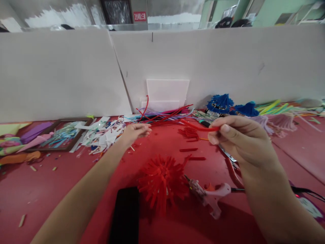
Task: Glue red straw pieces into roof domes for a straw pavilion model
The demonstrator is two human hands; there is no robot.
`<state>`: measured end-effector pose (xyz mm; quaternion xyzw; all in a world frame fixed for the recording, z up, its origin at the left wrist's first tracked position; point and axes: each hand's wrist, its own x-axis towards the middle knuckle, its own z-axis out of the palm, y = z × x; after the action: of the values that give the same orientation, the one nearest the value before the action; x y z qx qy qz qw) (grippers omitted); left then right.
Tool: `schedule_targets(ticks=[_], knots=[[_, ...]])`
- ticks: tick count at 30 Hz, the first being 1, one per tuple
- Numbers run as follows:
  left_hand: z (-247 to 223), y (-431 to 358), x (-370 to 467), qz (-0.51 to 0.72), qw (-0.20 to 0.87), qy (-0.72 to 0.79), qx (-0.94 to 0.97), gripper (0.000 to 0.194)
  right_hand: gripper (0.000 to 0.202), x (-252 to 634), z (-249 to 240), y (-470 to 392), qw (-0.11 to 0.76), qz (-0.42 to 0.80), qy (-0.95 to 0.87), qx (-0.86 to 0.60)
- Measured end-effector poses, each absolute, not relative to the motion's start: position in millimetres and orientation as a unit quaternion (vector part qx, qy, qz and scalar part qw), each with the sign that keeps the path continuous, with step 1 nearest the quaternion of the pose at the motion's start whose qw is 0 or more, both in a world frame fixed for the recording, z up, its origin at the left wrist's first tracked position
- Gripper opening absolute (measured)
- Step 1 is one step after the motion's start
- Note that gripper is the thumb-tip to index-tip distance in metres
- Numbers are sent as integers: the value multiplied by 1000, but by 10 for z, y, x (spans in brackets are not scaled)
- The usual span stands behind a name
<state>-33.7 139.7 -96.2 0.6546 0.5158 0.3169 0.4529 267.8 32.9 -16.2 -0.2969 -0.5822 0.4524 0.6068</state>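
My right hand [241, 139] pinches one end of a bent red fuzzy stem [199, 127], which points left above the red table. My left hand [135, 134] is at the middle left, fingers bent together near the tips; whether anything is between them is too small to tell. Below and between the hands sits a spiky red fuzzy ball [164, 181]. Short red pieces [188, 149] and a small red coil [189, 133] lie behind it. Long red and purple stems [165, 115] are piled at the back.
A black phone [125, 215] lies at the front. Right of the ball is a pale pink glue gun [213, 195] with a cable. Paper scraps [106, 134] and a frame [71, 145] lie left. Blue fuzzy shapes [220, 103] stand back right, before a white partition [215, 61].
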Motion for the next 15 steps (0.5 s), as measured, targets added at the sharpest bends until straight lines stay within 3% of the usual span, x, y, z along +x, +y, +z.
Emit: schedule_targets(ticks=[4, 8, 12, 15], knots=[[-788, 1439, -738, 348, 320, 578, 665, 54, 6, 2644, -185, 219, 619, 392, -588, -342], [-593, 1174, -775, 352, 240, 586, 689, 60, 16, 2567, -323, -34, 554, 223, -696, -399], [-411, 563, -445, 347, 240, 559, 713, 44, 36, 2496, -544, -345, 515, -11, -796, -319], [-350, 53, -189, 340, 272, 461, 774, 37, 43, 2463, -708, -525, 504, -74, -818, -268]])
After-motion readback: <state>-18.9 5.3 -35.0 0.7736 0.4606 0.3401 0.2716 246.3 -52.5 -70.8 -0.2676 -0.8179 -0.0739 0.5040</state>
